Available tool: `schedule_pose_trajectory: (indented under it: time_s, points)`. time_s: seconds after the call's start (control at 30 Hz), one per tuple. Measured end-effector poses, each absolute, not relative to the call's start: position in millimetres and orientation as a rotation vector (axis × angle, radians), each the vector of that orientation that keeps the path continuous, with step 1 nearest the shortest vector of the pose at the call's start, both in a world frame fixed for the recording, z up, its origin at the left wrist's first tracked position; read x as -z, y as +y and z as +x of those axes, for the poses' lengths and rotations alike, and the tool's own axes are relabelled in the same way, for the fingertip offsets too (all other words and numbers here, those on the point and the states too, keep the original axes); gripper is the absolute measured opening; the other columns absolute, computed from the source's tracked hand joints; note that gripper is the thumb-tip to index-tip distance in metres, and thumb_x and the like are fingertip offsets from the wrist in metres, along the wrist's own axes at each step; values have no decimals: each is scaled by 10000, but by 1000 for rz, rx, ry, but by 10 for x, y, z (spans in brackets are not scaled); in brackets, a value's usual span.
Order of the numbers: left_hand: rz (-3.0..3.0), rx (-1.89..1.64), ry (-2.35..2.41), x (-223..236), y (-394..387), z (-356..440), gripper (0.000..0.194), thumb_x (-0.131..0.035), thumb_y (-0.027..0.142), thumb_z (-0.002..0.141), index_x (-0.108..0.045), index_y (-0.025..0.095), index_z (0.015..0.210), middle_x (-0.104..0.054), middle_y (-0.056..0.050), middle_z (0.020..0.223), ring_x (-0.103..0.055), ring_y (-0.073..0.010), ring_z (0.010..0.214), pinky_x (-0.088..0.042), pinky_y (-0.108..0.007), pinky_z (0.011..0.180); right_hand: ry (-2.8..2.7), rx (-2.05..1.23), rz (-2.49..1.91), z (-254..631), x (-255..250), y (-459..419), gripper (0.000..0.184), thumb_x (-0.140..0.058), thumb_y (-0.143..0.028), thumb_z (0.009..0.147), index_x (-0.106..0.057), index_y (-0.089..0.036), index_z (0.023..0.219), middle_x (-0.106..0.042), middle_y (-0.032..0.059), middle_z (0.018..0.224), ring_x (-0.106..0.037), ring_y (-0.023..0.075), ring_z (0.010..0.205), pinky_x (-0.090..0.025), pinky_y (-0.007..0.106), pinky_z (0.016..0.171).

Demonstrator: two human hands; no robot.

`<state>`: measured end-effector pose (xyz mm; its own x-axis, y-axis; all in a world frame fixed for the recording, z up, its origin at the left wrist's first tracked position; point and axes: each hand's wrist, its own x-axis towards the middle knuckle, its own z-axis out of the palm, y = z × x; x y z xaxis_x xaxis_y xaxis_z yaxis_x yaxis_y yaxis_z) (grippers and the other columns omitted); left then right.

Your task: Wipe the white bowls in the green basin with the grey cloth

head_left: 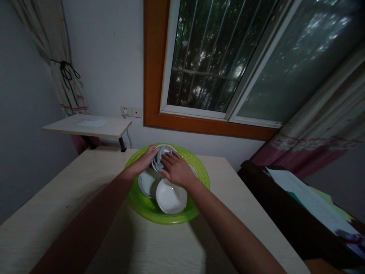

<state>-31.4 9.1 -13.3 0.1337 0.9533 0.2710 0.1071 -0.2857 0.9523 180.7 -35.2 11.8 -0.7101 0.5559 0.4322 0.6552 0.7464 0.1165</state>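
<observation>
Three pieces of white crockery crowd the green basin (171, 219) below your hands: a round bowl (171, 198) at the near side, a shallow dish (148, 184) on its left, and a pale rim (194, 170) partly hidden behind your right wrist. Above them, over the far part of the basin, you hold a small bowl (169, 148), tilted towards you. Your left hand (148, 156) is closed on its left edge; your right hand (175, 167) lies over the grey cloth (159, 156) inside it, fingers outstretched, though you cannot tell whether they pinch the fabric.

Beyond the basin's left side, a raised wooden shelf (114, 130) on dark legs bears a sheet of paper (92, 123). A wall socket (125, 110) feeds a pale cable (129, 137) hanging behind it. Ahead rises the barred window (211, 57) in its orange-brown wooden frame (155, 76).

Your basin is glossy and round, with a dimpled far wall; the cloth is soft and crumpled. Pale wood-grain tabletop (162, 247) gives you room left, right and in front, while its far edge runs close behind the basin. Dark brown furniture (265, 205) stands past the right edge, piled with papers (299, 194).
</observation>
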Motion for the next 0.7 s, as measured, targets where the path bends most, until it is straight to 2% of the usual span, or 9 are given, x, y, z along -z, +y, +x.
schedule_pose_trajectory:
  time_s: [0.07, 0.17, 0.3, 0.4, 0.47, 0.53, 0.6, 0.7]
  points:
    - [1580, -1264, 1083, 129, 91, -320, 395, -537, 635, 950, -622, 260, 1040, -662, -35, 1040, -626, -228, 993, -523, -320, 888, -2562, 394, -962, 1813, -158, -356, 524, -525, -528, 1086, -742, -109, 1313, -747, 182, 1348, -604, 331, 1358, -347, 516, 1260]
    - [1579, -1281, 1093, 127, 97, -329, 403, -528, 632, 942, -626, 254, 1041, -666, -44, 1041, -624, -234, 998, -517, -316, 900, -2544, 416, -1022, 1815, -223, -391, 446, -509, -484, 1096, -796, -143, 1119, -790, 165, 1111, -639, 330, 1173, -464, 505, 1096]
    - [1591, -1315, 1080, 121, 99, -334, 407, -513, 633, 950, -632, 250, 1019, -666, -47, 1020, -623, -233, 977, -522, -319, 901, -2525, 451, -979, 1809, -247, -441, 359, -484, -374, 1099, -775, -166, 1085, -757, 149, 1055, -627, 314, 1075, -497, 475, 964]
    - [1645, -1311, 1036, 132, 108, -336, 364, -524, 589, 972, -650, 253, 1032, -681, -45, 1042, -630, -230, 1013, -523, -327, 961, -2611, 380, -809, 1807, -199, -433, 291, -517, -267, 1063, -732, -166, 1230, -751, 143, 1147, -642, 296, 1089, -517, 457, 970]
    - [1654, -1318, 1007, 151, 125, -334, 337, -535, 561, 973, -657, 251, 1021, -698, -49, 1060, -638, -230, 1059, -512, -338, 1028, -2613, 314, -727, 1809, -154, -408, 385, -516, -230, 1048, -649, -170, 1405, -718, 152, 1323, -640, 292, 1199, -523, 464, 1033]
    - [1628, -1316, 1009, 172, 143, -330, 334, -542, 557, 967, -659, 246, 1003, -711, -59, 1079, -646, -233, 1094, -503, -351, 1077, -2571, 276, -716, 1814, -116, -382, 491, -508, -221, 1048, -545, -180, 1536, -626, 165, 1509, -600, 290, 1336, -505, 486, 1112]
    - [1599, -1304, 1020, 188, 154, -329, 344, -548, 562, 961, -666, 243, 1012, -720, -74, 1120, -649, -237, 1136, -497, -357, 1107, -2545, 272, -760, 1819, -95, -365, 520, -506, -241, 1059, -508, -181, 1576, -561, 176, 1589, -574, 295, 1400, -495, 504, 1148]
    - [1591, -1274, 1017, 194, 149, -334, 349, -564, 558, 955, -695, 249, 1053, -726, -81, 1186, -636, -244, 1218, -478, -361, 1152, -2552, 315, -862, 1823, -103, -369, 491, -507, -351, 1092, -553, -183, 1551, -546, 184, 1605, -583, 322, 1394, -493, 535, 1153]
